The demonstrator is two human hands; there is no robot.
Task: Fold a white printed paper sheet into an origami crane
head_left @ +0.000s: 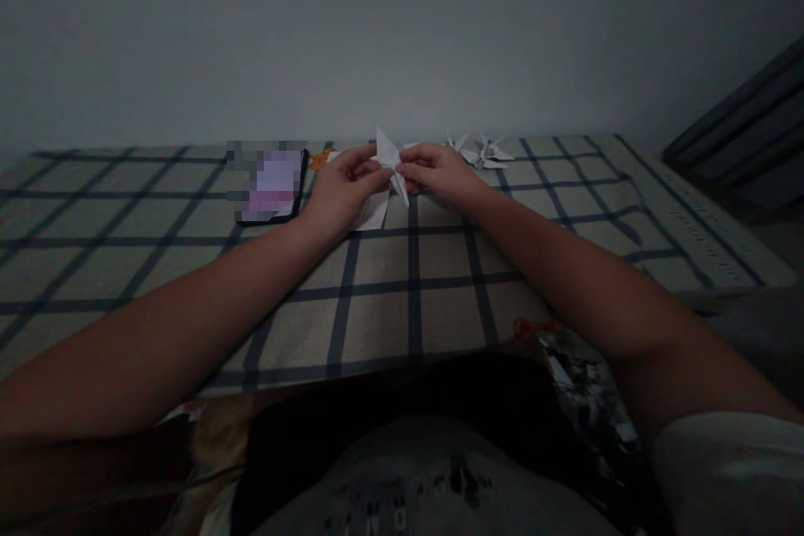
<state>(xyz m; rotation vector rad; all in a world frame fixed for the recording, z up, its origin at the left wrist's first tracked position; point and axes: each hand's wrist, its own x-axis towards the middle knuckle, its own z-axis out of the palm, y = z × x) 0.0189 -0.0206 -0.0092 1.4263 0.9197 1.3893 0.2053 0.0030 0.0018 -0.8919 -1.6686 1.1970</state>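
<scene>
A folded white paper crane (388, 149) is held up between my two hands above the table, one pointed part rising and another pointing down. My left hand (348, 180) pinches it from the left with thumb and fingers. From the right, my right hand (440, 171) grips it with thumb and forefinger. Under my left hand lies a flat piece of white paper (375, 213), partly covered. Just behind my right hand rest folded paper cranes (488, 152) with thin pointed ends.
A phone (273, 188) with a blurred screen lies left of my left hand. The checked tablecloth (383, 310) covers the table, which meets a plain wall (389, 33) at the back. A dark slatted object (747, 126) stands at the right.
</scene>
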